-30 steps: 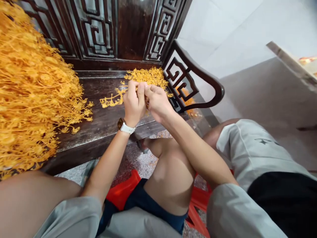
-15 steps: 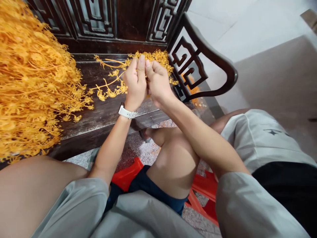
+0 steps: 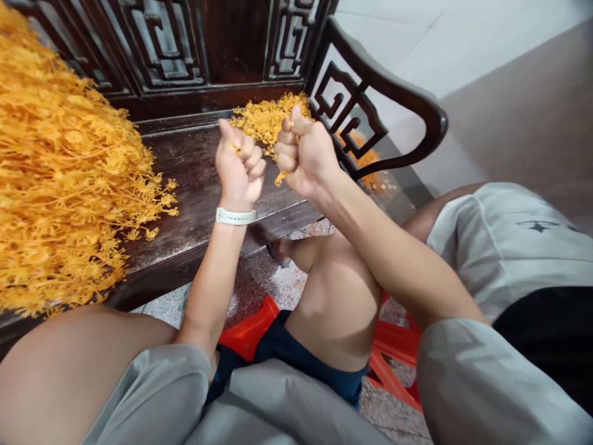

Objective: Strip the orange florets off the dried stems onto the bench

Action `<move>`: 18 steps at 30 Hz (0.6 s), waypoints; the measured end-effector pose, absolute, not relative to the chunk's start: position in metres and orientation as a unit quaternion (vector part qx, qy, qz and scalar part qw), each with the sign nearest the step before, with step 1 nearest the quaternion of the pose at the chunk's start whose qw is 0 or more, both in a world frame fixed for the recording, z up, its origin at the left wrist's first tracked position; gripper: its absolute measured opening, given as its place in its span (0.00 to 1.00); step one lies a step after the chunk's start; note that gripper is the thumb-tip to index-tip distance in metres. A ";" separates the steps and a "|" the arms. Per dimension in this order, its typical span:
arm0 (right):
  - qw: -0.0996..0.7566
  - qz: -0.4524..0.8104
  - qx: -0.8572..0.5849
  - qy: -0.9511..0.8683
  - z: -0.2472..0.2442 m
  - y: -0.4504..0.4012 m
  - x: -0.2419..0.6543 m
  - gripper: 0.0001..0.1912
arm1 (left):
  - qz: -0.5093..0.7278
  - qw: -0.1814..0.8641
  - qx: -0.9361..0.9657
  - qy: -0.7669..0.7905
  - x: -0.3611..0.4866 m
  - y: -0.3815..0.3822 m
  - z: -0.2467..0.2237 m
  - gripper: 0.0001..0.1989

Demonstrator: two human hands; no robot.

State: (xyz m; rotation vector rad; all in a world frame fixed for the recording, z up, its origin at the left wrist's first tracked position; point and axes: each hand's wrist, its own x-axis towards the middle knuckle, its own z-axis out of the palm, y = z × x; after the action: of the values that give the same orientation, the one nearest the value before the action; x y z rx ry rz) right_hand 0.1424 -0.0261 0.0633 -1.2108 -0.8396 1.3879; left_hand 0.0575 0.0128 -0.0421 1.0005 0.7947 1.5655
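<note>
My left hand (image 3: 238, 164), a pale watch strap on its wrist, is closed with the thumb up; a speck of yellow shows between its fingers. Beside it, a short gap apart, my right hand (image 3: 306, 148) is closed on small yellow artificial flower pieces (image 3: 280, 178). Bits of them poke out under the curled fingers and by the thumb. Both hands are above the dark wooden bench seat (image 3: 189, 164). Just behind them lies a small heap of yellow flower heads (image 3: 259, 120). How much each fist holds is hidden by the fingers.
A big pile of yellow artificial flower sprigs (image 3: 69, 179) covers the bench's left side. The carved armrest (image 3: 393, 93) rises at right, with orange bits (image 3: 365, 154) beyond it. A red plastic stool (image 3: 252, 327) is under me. Another person's leg in pale shorts (image 3: 491, 241) is close at right.
My hands were together and have come apart, the left moving left and the right moving right. The long yellow stems that stuck out leftward by my left hand no longer show.
</note>
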 end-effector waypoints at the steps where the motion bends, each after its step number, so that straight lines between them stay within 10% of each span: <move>1: 0.546 0.583 -0.493 -0.347 0.068 -0.024 0.146 0.25 | 0.658 0.532 0.426 0.320 0.053 0.012 -0.041 0.36; 5: 0.616 0.544 -0.440 -0.361 0.078 -0.015 0.164 0.24 | 0.629 0.562 0.467 0.264 0.045 0.009 -0.045 0.34; 13: 0.642 0.549 -0.418 -0.334 0.078 -0.010 0.197 0.24 | 0.181 0.601 0.768 0.126 0.010 0.000 -0.049 0.25; 18: 0.616 0.509 -0.476 -0.366 0.079 -0.014 0.205 0.29 | 0.458 0.418 0.700 0.355 0.035 0.052 -0.076 0.31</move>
State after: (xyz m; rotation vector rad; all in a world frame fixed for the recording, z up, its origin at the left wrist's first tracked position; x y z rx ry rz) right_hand 0.2051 -0.0140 0.0791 -1.0957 -0.8433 1.1730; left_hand 0.0353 0.0521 -0.0759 1.7554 0.8920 1.1489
